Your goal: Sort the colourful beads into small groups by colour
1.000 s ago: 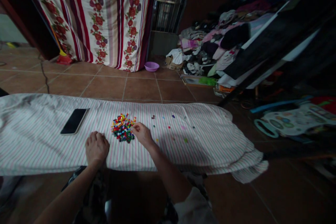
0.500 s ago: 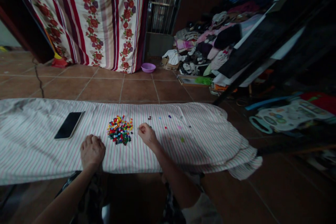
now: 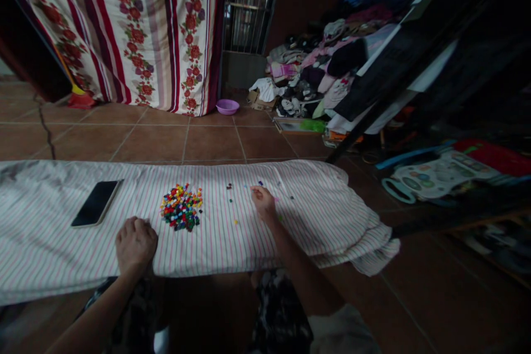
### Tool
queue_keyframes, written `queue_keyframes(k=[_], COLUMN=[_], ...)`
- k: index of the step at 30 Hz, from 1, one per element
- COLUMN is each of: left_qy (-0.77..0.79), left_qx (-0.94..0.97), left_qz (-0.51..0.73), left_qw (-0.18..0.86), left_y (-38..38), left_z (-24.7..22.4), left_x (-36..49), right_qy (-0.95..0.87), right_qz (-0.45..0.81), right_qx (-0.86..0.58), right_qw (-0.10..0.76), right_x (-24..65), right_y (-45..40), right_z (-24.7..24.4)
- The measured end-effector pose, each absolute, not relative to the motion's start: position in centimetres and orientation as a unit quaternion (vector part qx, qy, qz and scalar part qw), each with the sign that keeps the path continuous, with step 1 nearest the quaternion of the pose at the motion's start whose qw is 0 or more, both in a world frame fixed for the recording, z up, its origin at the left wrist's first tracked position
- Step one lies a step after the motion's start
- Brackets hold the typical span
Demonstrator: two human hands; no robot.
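The small pieces (image 3: 181, 207) look light, hard, best pinched by their sides; right hand (image 3: 264, 203) narrowed (contents unclear), left hand (image 3: 136, 242) curled near the cloth's (image 3: 215, 251) front edge.

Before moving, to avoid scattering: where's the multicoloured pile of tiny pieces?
Head view: the pile lies centre-left on white striped cloth, right of the left hand.

No words, labels, brands, numbers or signs can be read, neither on the phone (image 3: 96, 203) between eight and nine o'clock nor the toy (image 3: 435, 178) at three o'clock
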State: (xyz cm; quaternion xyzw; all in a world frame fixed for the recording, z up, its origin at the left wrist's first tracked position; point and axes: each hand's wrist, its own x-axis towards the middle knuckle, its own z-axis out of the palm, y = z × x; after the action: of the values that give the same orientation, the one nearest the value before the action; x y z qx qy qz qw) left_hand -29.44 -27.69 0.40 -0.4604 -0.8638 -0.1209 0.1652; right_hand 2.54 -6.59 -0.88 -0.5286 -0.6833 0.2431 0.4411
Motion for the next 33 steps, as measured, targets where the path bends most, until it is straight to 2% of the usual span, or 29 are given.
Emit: queue_keyframes(k=[5, 11, 23, 33], left_qy=[-0.869, -0.867, -0.868, -0.865], left_qx=[-0.455, -0.456, -0.456, -0.458], left_qz=[-0.124, -0.139, -0.131, -0.130], left_qw=[0.150, 0.144, 0.147, 0.157], left_y=[-27.7, -27.7, -27.6, -27.5], left_z=[0.5, 0.5, 0.6, 0.6], left_x=[-29.4, -29.4, -29.4, -29.4], right_qy=[-0.654, -0.647, -0.668, -0.672], right_qz=[0.191, 0.129, 0.046, 0.015], right_qx=[-0.609, -0.679, -0.727, -0.731], right_qw=[0.405, 0.321, 0.153, 0.113], right_x=[5.6, 8.8, 11.7, 11.5], right_y=[-4.8, -3.3, -1.4, -0.6], right_z=[0.0, 1.3, 2.0, 1.7])
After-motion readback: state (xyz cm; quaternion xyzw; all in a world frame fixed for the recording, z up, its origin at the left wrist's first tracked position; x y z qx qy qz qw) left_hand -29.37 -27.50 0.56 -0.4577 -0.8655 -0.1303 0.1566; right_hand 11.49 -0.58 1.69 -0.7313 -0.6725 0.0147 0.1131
